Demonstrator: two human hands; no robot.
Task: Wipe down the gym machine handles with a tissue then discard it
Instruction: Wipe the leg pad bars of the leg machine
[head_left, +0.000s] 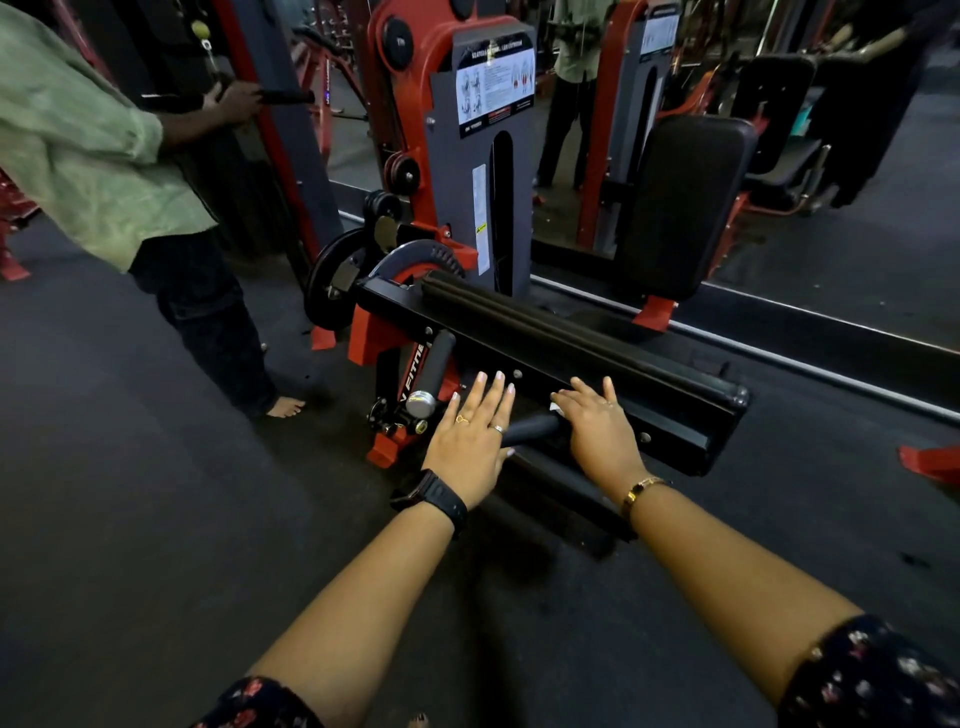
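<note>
Right hand (597, 423) sits on the short black foam-covered handle (530, 429), which sticks out sideways from the low red-and-black gym machine (363, 332). The fingers bend down over the handle, clamping a white tissue (557, 408) against the grip. Judged a wiping hold: the palm on top gives pressure, and the curl lets the tissue wrap the round of the handle.

- Tissue: only a small white sliver shows at the index-finger edge, crumpled, the rest hidden under the hand. Cannot tell its size or whether it is soiled.
- Left hand (475, 434): flat, fingers straight and spread, holding nothing. It lies over the free end of the same handle, thumb just beside the foam. Cannot tell whether the palm touches it. Likely placed to steady the handle or the body while reaching low.
- Handle: matte, dark, a bare stretch visible between the two hands. No visible sheen or streaks.
- Second black handle with chrome end cap (435, 371): tilted upward, just left of the left hand's fingertips, no hand on it. Judged the next surface due.

Surroundings: long black padded roller (519, 317) behind the hands. A bystander in a pale green shirt (88, 145) stands to the left. Wall mirror (831, 156) beyond. No bin in view.
</note>
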